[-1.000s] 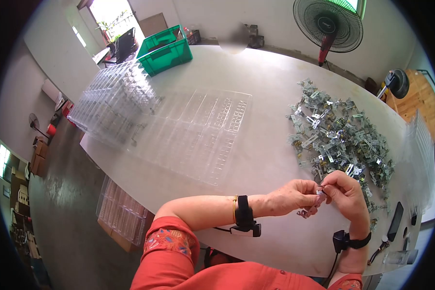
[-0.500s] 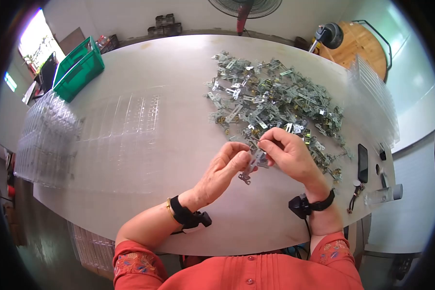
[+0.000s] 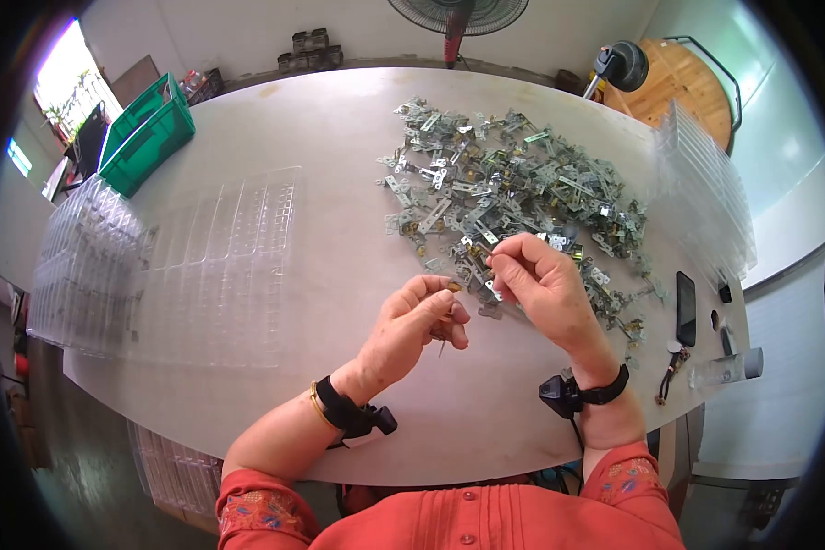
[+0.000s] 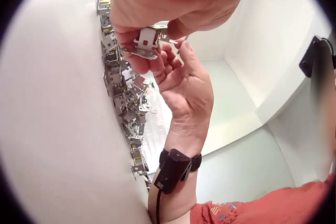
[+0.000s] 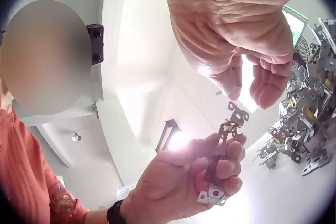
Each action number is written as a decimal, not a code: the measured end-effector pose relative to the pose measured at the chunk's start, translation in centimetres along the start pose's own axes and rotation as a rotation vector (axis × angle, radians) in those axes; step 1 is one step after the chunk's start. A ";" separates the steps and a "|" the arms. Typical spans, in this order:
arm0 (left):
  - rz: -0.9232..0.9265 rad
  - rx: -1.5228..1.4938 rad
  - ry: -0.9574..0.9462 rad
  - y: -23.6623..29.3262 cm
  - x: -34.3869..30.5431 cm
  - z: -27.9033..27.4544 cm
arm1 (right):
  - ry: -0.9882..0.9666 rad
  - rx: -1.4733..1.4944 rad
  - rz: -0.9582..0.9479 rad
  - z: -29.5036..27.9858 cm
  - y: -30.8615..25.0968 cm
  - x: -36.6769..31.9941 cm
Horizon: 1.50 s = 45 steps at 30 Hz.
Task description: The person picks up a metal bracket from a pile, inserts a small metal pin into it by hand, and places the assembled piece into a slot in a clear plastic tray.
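Observation:
My left hand (image 3: 396, 335) grips a metal bracket (image 5: 213, 167) between thumb and curled fingers. In the right wrist view the bracket stands tilted, with holed plates at both ends and a brassy bit near the top. The left wrist view shows its plate side-on, partly hidden by fingers. Just to the right, my right hand (image 3: 543, 289) pinches a short thin pin (image 3: 490, 255) between thumb and finger, its tip pointing left. The two hands are apart, above the near edge of a large heap of similar brackets (image 3: 532, 183).
Stacked clear plastic trays (image 3: 82, 266) stand at the left, with a flat clear tray (image 3: 220, 266) beside them. A green crate (image 3: 147, 137) sits at the far left. On the right are more clear trays (image 3: 706, 197), a phone (image 3: 687, 309), a watch (image 3: 675, 371) and a clear bottle (image 3: 724, 368).
The head view has swung right, bringing the heap toward the middle. My hands have drawn apart, and the left hand has turned the bracket so less of it shows from above.

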<state>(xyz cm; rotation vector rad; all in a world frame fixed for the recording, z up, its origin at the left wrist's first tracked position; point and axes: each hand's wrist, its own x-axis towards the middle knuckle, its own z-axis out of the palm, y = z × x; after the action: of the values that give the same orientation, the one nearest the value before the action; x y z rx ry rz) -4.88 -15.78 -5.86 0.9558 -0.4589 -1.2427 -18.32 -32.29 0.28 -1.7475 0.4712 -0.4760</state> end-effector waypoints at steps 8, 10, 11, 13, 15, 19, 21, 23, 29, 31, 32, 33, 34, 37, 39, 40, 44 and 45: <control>-0.073 -0.162 0.007 -0.3 0.6 -1.8 | -0.090 -0.153 0.101 0.7 -0.8 -1.0; -0.070 -0.151 0.012 -0.3 0.5 -1.8 | -0.103 -0.180 0.098 0.8 -0.9 -1.0; -0.067 -0.137 0.013 -0.3 0.6 -1.7 | -0.116 -0.190 0.103 0.9 -0.9 -1.1; -0.069 -0.124 0.016 -0.3 0.6 -1.8 | -0.129 -0.200 0.112 1.0 -0.8 -1.1; -0.070 -0.108 0.015 -0.4 0.6 -1.7 | -0.127 -0.219 0.082 1.1 -0.4 -1.1; -0.048 0.003 0.037 -0.2 0.4 -1.5 | -0.111 -0.256 0.058 1.2 -0.3 -1.2; -0.032 0.045 0.047 -0.1 0.3 -1.3 | -0.121 -0.343 0.037 1.2 -1.0 -1.4; 0.011 0.204 0.050 -0.1 0.3 -1.0 | -0.121 -0.340 0.040 1.3 -1.1 -1.6; 0.007 0.262 0.050 -0.2 0.1 -0.7 | -0.160 -0.244 0.071 1.7 -0.9 -1.7; 0.024 0.291 0.034 -0.3 0.0 -0.6 | -0.177 -0.191 0.080 1.7 -0.6 -1.7; 0.041 0.322 0.023 -0.3 0.0 -0.6 | -0.189 -0.211 0.101 1.7 -0.4 -1.6; 0.043 0.323 0.026 -0.3 -0.2 -0.6 | -0.201 -0.231 0.122 1.8 -0.4 -1.6; 0.049 0.339 0.023 -0.3 -0.2 -0.5 | -0.203 -0.230 0.120 1.7 -0.5 -1.7; 0.063 0.392 0.023 -0.4 -0.3 -0.2 | -0.221 -0.311 0.120 1.5 -0.6 -1.8; 0.068 0.431 0.026 -0.6 -0.4 -0.2 | -0.147 -0.459 -0.098 1.5 -0.1 -1.9; 0.086 0.454 -0.003 -0.9 -0.3 -0.2 | -0.142 -0.456 -0.100 1.5 -0.1 -1.9; 0.022 0.364 -0.032 -0.8 -0.5 0.0 | -0.047 -0.293 -0.127 1.9 0.3 -1.7; 0.022 0.368 -0.036 -0.7 -0.5 0.0 | 0.023 -0.234 -0.162 1.9 0.4 -1.6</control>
<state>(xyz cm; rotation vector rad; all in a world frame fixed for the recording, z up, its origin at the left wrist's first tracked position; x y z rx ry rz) -5.41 -15.33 -6.36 1.2351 -0.7414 -1.1780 -18.64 -29.90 -0.60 -2.0173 0.4161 -0.5740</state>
